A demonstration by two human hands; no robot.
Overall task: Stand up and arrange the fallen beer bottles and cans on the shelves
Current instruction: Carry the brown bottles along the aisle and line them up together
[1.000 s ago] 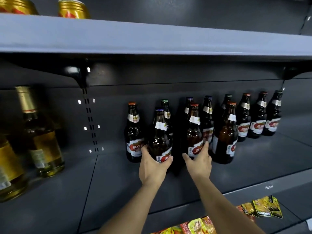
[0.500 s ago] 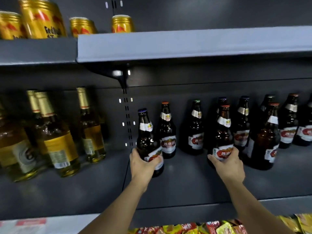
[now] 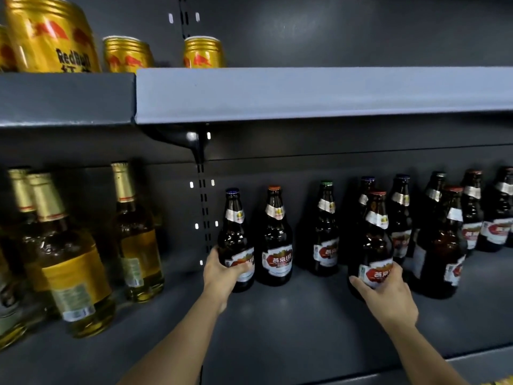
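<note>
Several dark brown beer bottles stand upright on the grey middle shelf (image 3: 291, 323). My left hand (image 3: 222, 273) grips the base of the leftmost one, a blue-capped bottle (image 3: 236, 232). My right hand (image 3: 385, 293) grips the lower body of a red-capped bottle (image 3: 373, 240) at the front of the row. Between them stand an orange-capped bottle (image 3: 276, 237) and a green-capped bottle (image 3: 324, 232). Gold cans (image 3: 204, 52) stand upright on the upper shelf (image 3: 305, 93).
Several clear bottles of yellow liquid with gold foil necks (image 3: 70, 259) stand on the left part of the shelf. A slotted upright (image 3: 204, 207) runs down the back wall behind my left hand. More brown bottles (image 3: 472, 212) crowd the right end.
My left hand has slid the blue-capped bottle leftwards, to the left of the orange-capped one. My right hand has closed round the red-capped bottle. The view has shifted left and up.
</note>
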